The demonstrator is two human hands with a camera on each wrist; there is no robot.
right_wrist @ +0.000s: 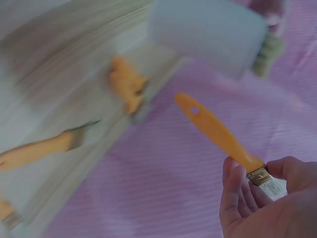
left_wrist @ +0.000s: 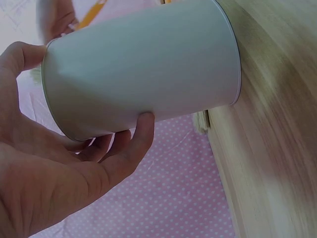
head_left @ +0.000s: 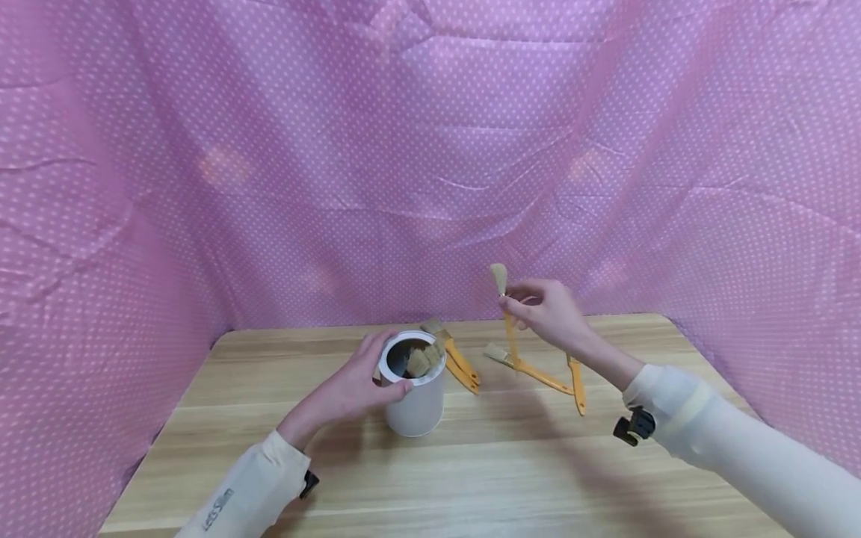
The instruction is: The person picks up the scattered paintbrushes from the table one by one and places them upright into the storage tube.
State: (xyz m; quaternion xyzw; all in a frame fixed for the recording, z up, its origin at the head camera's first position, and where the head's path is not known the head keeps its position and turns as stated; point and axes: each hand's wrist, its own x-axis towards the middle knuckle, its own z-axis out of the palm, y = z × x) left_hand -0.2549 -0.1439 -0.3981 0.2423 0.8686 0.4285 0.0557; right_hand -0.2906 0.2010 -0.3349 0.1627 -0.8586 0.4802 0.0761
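Observation:
A white cylindrical can (head_left: 415,411) stands upright on the table, with several paintbrushes inside, their pale bristles (head_left: 418,362) showing at the rim. My left hand (head_left: 353,385) grips the can near its top, thumb on the near side and fingers round the far side; the left wrist view shows the can's side (left_wrist: 148,64) between them. In my right hand (head_left: 548,314) a paintbrush (right_wrist: 213,126) with an orange handle is pinched near its metal band. It is raised above the table, bristles up and handle down, to the right of the can.
Two more paintbrushes (head_left: 461,366) lie just right of the can. Further right, another paintbrush (head_left: 545,379) and an orange-handled one (head_left: 578,388) lie below my right hand. A pink dotted cloth (head_left: 430,187) hangs behind and beside the wooden table (head_left: 511,471).

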